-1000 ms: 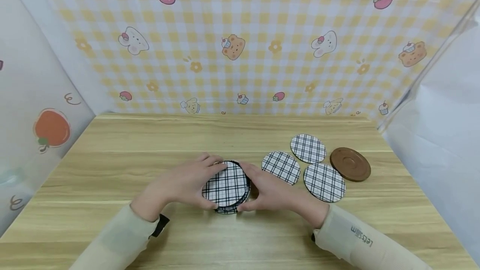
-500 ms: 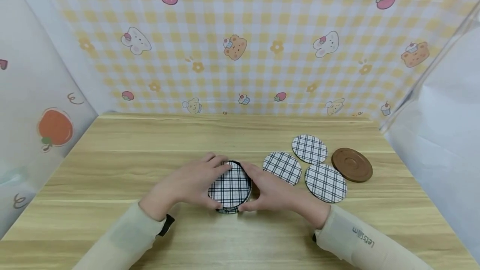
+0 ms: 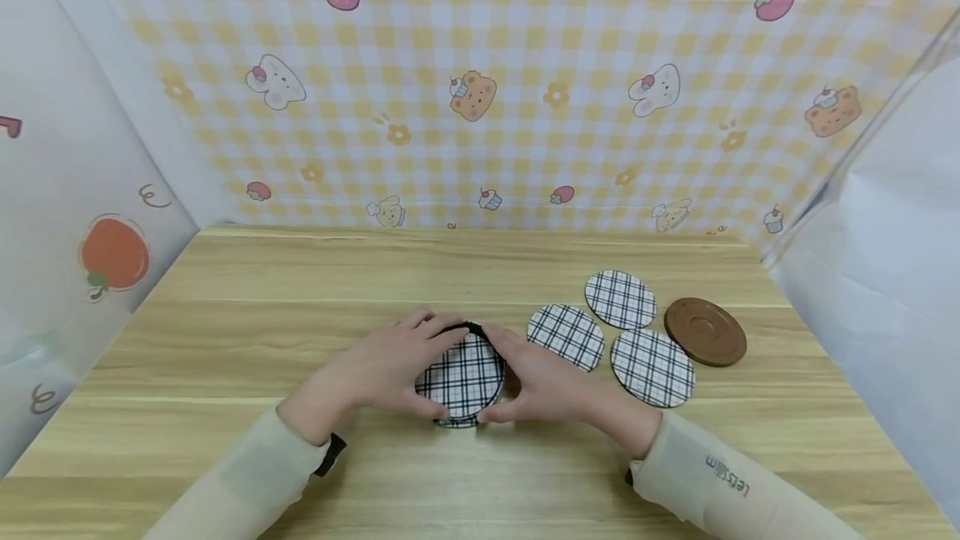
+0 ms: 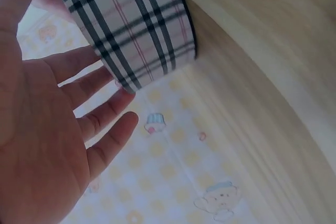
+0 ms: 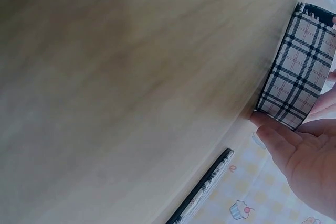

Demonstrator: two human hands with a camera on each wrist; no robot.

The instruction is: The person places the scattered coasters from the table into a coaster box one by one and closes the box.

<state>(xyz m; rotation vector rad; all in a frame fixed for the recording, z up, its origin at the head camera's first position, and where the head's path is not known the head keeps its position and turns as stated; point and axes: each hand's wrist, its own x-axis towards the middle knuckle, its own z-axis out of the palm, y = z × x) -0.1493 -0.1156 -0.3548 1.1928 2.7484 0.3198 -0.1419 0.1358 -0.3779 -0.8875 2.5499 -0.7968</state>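
A round plaid coaster holder [image 4: 128, 24] with a dark rim stands between both hands on the wooden table. Over its mouth lies a black-and-white plaid coaster [image 3: 463, 377], leaving a dark crescent of the opening at the back. My left hand [image 3: 386, 365] spans this coaster, thumb at the front edge and fingers at the far edge. On the other side, my right hand [image 3: 543, 382] grips the holder's wall, its thumb in front and fingers behind. The right wrist view shows the holder's plaid side [image 5: 296, 72] against my right hand [image 5: 310, 166].
To the right lie three more plaid coasters: one nearest the hand [image 3: 566, 336], one at the back [image 3: 621, 298] and one in front [image 3: 652, 367]. A brown round disc [image 3: 705, 332] with a ringed centre sits beyond them. A yellow checked cloth [image 3: 517, 40] hangs behind the table.
My left hand has moved the coaster to the right, from overhanging the holder's left side to lying over its mouth; a dark gap has widened at the back. The right hand holds still.
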